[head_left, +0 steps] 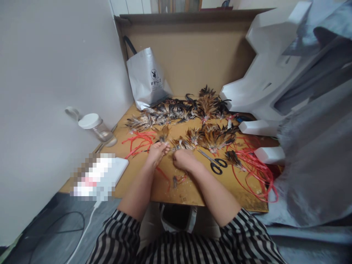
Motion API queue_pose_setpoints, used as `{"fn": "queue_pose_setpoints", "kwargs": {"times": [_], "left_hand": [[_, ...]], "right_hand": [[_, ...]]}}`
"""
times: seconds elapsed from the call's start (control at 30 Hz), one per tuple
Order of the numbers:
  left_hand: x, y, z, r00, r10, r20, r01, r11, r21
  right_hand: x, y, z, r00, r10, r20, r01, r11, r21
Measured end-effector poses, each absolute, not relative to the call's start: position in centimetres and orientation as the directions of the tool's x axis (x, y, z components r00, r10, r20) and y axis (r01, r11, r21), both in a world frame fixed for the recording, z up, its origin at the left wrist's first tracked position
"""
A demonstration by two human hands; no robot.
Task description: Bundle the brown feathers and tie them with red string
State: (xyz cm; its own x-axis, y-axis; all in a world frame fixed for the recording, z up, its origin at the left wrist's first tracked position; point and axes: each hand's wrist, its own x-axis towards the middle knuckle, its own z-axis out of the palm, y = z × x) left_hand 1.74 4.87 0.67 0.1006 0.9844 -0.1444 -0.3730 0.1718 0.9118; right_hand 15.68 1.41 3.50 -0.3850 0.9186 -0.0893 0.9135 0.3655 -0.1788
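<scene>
My left hand [157, 153] is closed in a pinch at the base of a small brown feather bunch [162, 134], whose tips fan out upward. Close beside it, my right hand [183, 159] is curled with its fingers turned under; what it holds, if anything, is hidden. Just beyond my right hand lie loose feathers [180, 143] and a small feather bunch [193, 135]. Black-handled scissors [213, 161] rest to the right, blades pointing toward my hands. A red plastic strip [163, 173] lies below my left hand, near a small feather scrap [175, 182].
Feather piles [173, 112] line the back below a silver bag [147, 79]. Red strips [140, 141] lie left, with a larger red tangle [258, 172] at right. A lidded jar [95, 126] and a phone [119, 170] sit left. White foam [266, 62] stands at right.
</scene>
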Motion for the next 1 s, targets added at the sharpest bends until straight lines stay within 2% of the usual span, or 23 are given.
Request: {"fn": "queue_pose_setpoints", "kwargs": {"times": [0.07,0.13,0.23,0.3,0.37,0.43,0.53,0.63,0.73,1.0], "left_hand": [[1.8,4.9,0.7,0.105,0.984,-0.141,-0.378,0.17,0.91],[1.8,4.9,0.7,0.112,0.984,-0.138,-0.378,0.17,0.91],[1.8,4.8,0.7,0.117,0.983,-0.138,-0.377,0.173,0.91],[1.9,4.8,0.8,0.116,0.983,-0.145,-0.377,0.179,0.909],[2.0,4.7,0.9,0.126,0.979,-0.16,-0.375,0.196,0.906],[2.1,4.6,0.9,0.151,0.972,-0.182,-0.374,0.226,0.899],[2.3,4.4,0.8,0.222,0.952,-0.213,-0.386,0.286,0.877],[2.5,4.3,0.6,0.303,0.927,-0.22,-0.403,0.334,0.852],[2.5,4.2,0.6,0.345,0.912,-0.223,-0.417,0.362,0.834],[2.5,4.2,0.6,0.371,0.902,-0.22,-0.444,0.38,0.811]], "right_hand": [[15.8,1.6,3.4,-0.367,0.924,-0.106,0.92,0.344,-0.19],[16.2,2.0,3.4,-0.351,0.93,-0.108,0.915,0.316,-0.252],[17.3,2.8,3.3,-0.327,0.945,-0.028,0.839,0.276,-0.468],[17.9,3.3,3.3,-0.294,0.955,0.041,0.689,0.241,-0.684],[18.3,3.7,3.3,-0.244,0.968,0.055,0.464,0.166,-0.87],[18.3,4.0,3.3,-0.171,0.985,0.036,0.229,0.076,-0.971],[17.6,4.0,3.2,-0.066,0.998,0.02,-0.033,0.017,-0.999],[16.6,3.9,2.8,-0.032,0.999,0.028,-0.17,0.022,-0.985],[16.0,3.8,2.4,-0.025,0.999,0.028,-0.231,0.021,-0.973],[15.5,4.1,1.5,0.052,0.997,0.064,-0.263,0.075,-0.962]]}}
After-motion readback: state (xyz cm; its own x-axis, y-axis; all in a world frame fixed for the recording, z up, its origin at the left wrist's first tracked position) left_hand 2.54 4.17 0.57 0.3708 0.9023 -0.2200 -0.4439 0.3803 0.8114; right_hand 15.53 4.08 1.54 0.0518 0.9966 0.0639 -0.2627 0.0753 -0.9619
